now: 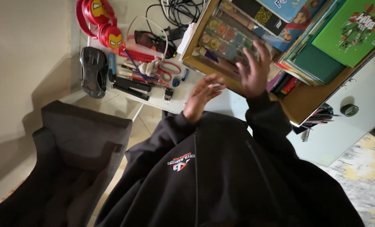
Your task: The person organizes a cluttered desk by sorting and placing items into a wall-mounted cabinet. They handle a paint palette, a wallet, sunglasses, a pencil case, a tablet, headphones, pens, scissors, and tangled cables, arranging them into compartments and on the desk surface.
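One flat paint box (223, 38) lies under my right hand (254, 69). It has rows of little round colour cakes and a clear lid on top. I think it is light and stiff, but the thin lid could crack and feels slippery, so the best place to hold it is by its two long edges, not by the lid.

My right fingers (263, 50) are spread wide and rest flat on the near end of the paint box. They press on it but do not wrap round it. My left hand (200, 96) hangs in the air just beside the box, fingers half open and a bit bent, holding nothing.

Under the paint box is a wooden tray (305, 98) that also carries books. A green book (351, 29) lies far past my right fingers. Out past my left fingers, on the white tabletop (177, 98), are pens and pencils (133, 73), dark glasses (152, 41), red headphones (101, 25) and a black toy car (94, 71). A dark chair (70, 155) stands below them, close to my sleeve.
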